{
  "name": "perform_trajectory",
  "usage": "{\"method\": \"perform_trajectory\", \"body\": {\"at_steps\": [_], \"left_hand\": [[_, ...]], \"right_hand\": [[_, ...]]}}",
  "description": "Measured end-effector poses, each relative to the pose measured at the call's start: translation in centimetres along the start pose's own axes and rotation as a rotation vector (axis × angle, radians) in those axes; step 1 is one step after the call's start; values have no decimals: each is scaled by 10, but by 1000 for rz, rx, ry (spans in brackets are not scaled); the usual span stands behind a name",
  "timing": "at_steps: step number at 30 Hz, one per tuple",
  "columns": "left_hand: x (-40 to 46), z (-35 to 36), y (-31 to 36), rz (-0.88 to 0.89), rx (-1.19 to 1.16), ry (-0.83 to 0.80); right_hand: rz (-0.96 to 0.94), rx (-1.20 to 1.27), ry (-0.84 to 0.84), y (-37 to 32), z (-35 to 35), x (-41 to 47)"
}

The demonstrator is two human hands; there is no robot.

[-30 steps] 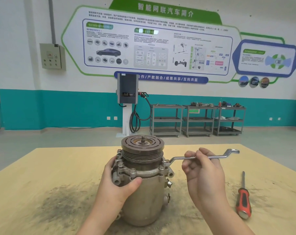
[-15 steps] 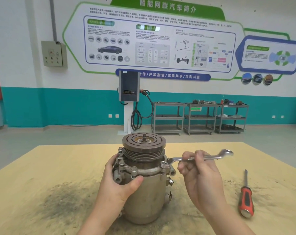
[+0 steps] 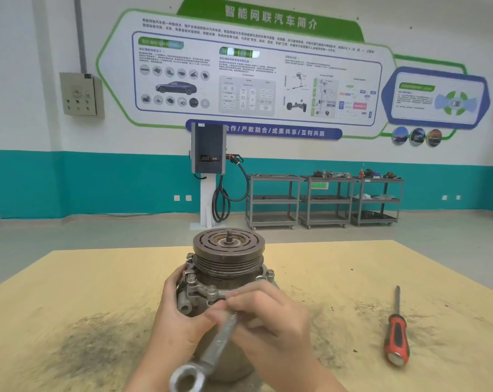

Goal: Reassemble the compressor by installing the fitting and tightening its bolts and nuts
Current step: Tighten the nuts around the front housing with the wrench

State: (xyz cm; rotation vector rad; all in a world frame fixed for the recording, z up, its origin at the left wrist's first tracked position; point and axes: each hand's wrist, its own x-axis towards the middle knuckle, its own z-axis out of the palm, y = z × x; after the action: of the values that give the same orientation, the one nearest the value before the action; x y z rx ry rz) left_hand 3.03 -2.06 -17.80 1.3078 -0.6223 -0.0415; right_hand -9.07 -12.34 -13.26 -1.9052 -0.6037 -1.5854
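Note:
The metal compressor (image 3: 208, 292) stands upright on the yellow table (image 3: 70, 292), its grooved pulley (image 3: 228, 250) on top with a threaded shaft at the centre. Several bolts ring the flange below the pulley. My left hand (image 3: 180, 315) grips the compressor body from the left, thumb across the front. My right hand (image 3: 270, 315) holds a steel ring wrench (image 3: 211, 346) in front of the compressor. The wrench shaft points toward me, its near ring end low in view. Its far end is hidden behind my fingers at the flange.
A red-and-black screwdriver (image 3: 396, 332) lies on the table to the right. Dark grime stains the tabletop (image 3: 98, 338) around the compressor. Beyond the table stand a charging post (image 3: 208, 171) and three grey shelf carts (image 3: 324, 199) along the wall.
My right hand has swung the wrench from pointing right at the flange's right side round to the front, so its handle now points toward me. My left hand keeps its grip.

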Motion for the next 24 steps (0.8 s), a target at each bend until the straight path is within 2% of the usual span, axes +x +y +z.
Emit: {"method": "perform_trajectory", "body": {"at_steps": [4, 8, 9, 12, 15, 18, 24], "left_hand": [[9, -5, -11, 24, 116, 5], [1, -3, -5, 5, 97, 0], [-1, -1, -3, 5, 93, 12], [-4, 3, 5, 2, 75, 18], [-6, 2, 8, -5, 65, 14], [-8, 1, 10, -13, 71, -3], [-12, 1, 13, -21, 42, -33]], "right_hand": [[109, -75, 8, -3, 22, 7], [7, 1, 69, -13, 1, 14], [60, 87, 134, -15, -8, 17], [460, 521, 385, -11, -32, 25], [704, 854, 429, 5, -48, 26], [810, 1011, 446, 16, -50, 24], [870, 1072, 422, 25, -49, 22]]}}
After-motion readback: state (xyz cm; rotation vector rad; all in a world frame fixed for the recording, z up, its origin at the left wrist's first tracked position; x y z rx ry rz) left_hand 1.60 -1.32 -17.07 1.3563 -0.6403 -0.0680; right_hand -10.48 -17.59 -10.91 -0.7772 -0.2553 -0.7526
